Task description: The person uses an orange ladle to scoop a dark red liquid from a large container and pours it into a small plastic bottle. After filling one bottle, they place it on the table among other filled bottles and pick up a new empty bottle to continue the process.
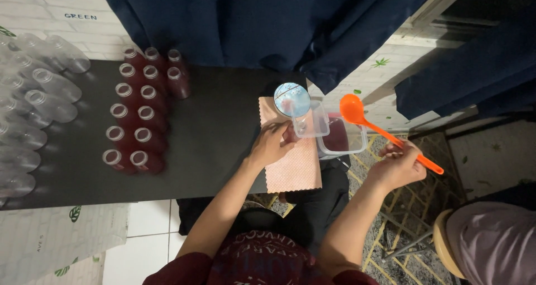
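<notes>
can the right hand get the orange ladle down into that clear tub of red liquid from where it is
Probably yes. The right hand holds the orange ladle with its bowl just above the clear tub, which is open on top; only the smaller clear container overlaps its left edge.

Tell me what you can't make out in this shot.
Head view:
- Bottle under the pale blue round funnel: covered by funnel and left hand.
- Clear plastic empty bottles: cut off at the left edge.
- Orange plastic ladle: handle partly hidden by right hand.
</notes>
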